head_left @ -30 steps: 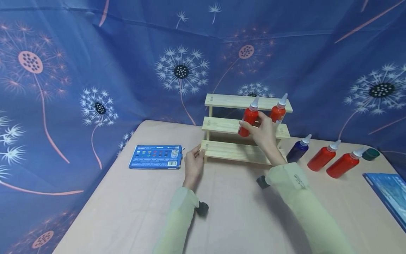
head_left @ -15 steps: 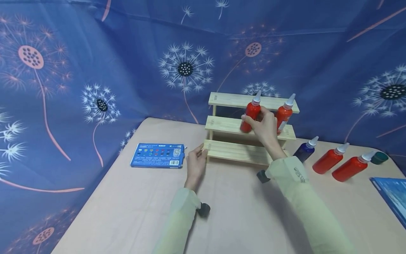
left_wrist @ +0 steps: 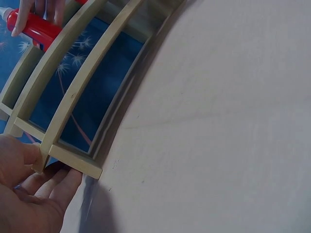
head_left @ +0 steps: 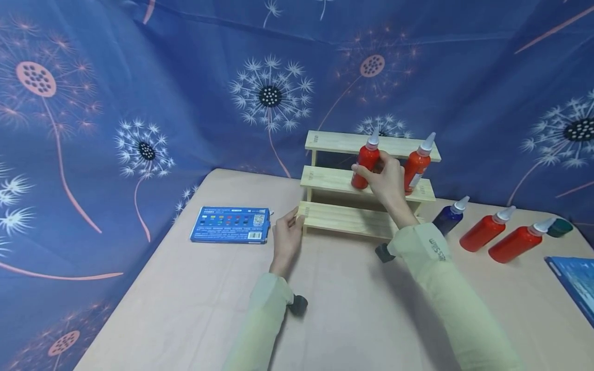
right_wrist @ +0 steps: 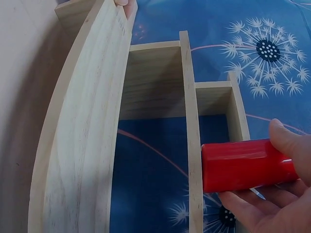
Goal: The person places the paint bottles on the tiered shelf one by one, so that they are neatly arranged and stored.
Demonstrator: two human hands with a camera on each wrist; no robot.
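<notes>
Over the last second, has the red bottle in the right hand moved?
Yes, slightly back or up: in the head view, the held red bottle reached below the front edge of the middle shelf; now its base is about level with it.

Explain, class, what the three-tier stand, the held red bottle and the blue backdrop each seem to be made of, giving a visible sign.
Three-tier stand: light wood, matte, apparently unpainted; grain lines run along its boards.
Held red bottle: probably plastic, glossy, with bright reflections; glass can't be excluded.
Blue backdrop: likely printed cloth, smooth-looking, with soft folds and creases.
</notes>
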